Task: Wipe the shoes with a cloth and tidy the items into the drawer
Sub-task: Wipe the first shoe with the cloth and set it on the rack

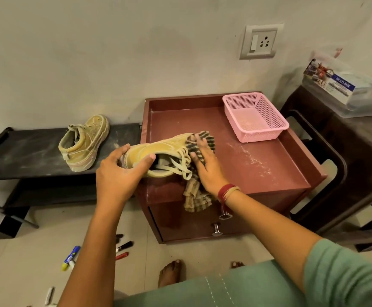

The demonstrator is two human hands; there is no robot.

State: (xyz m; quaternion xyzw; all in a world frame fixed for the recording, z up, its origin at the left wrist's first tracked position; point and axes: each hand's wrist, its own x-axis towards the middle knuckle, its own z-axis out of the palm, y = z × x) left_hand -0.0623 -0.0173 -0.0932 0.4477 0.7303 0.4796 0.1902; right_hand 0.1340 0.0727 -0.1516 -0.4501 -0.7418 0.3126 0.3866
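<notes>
Tan shoe [158, 155] is sitting with its heel end out past the cabinet [280, 173] edge, in our left hand [118, 171]. We are judging it could drop if that grip slackens. Striped cloth [199, 141] is trailing down below our right wrist, close to the drawer knobs [217, 229], so it could snag there or slide out from under the palm. Pale dust [256, 160] is lying just right of our right hand [205, 165], and a wide swipe could drag it back onto the shoe. Loose laces [181, 161] could catch in the cloth.

Left hand is grasping the heel, thumb over the collar, fingers wrapped behind. Right hand is spread fairly flat, fingers nearly straight, pressing the cloth onto the toe end, not clenching. Second shoe [84, 144] is waiting on the bench [25, 151] beyond our left hand. Markers [71, 257] are lying on the floor below that hand.
</notes>
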